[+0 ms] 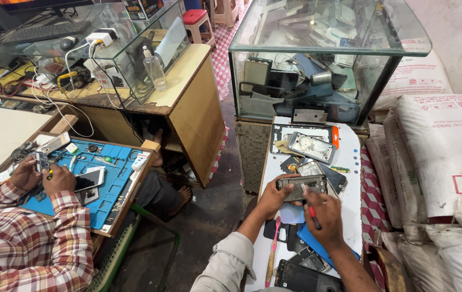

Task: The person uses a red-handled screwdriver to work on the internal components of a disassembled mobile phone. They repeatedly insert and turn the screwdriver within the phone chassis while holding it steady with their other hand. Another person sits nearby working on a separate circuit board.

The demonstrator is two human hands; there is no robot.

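My left hand (274,201) grips an opened phone body (301,186) by its left end, holding it just above the white worktop (351,162). My right hand (323,216) holds a red-handled screwdriver (313,214) with its tip at the phone's lower edge. Around my hands lie several phone frames and back covers, including a silver phone chassis (311,146) farther back and a dark phone (302,278) near my body. A pink toothbrush (272,253) lies along the worktop's left edge.
A glass display case (328,59) full of phone parts stands behind the worktop. White sacks (441,157) are stacked to the right. At left, another person in a plaid shirt (25,243) works on a blue mat (109,178). A wooden counter (193,81) carries cables and a clear bottle.
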